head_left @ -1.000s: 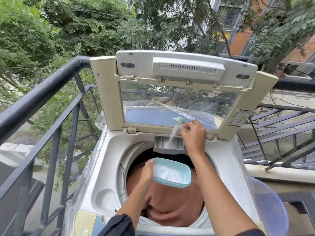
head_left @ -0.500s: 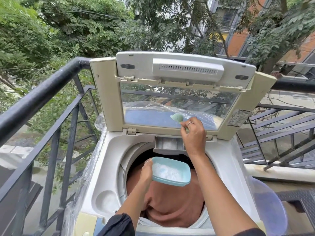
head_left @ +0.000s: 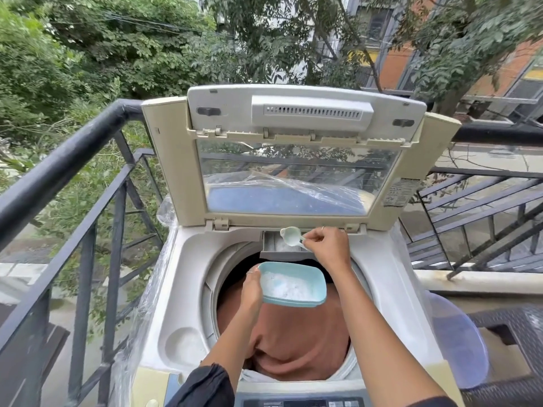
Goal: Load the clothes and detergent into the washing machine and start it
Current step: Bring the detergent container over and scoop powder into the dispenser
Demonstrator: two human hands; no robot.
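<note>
Glossy plastic tub (head_left: 293,301), matt brown cloth (head_left: 299,339)

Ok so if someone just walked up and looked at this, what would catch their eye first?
Probably the washing machine's raised lid, standing upright in the middle against the trees and black balcony railing. Below it, the left hand holds a light blue tub of white detergent powder over the drum, where a brown garment fills the opening. The right hand tips a small scoop at the dispenser tray behind the drum.

control panel (head_left: 302,402) getting cut off at the bottom edge | detergent box (head_left: 293,284) covering part of the brown clothes (head_left: 293,342) | lid sticker (head_left: 397,191) text looking too tiny to read
</note>
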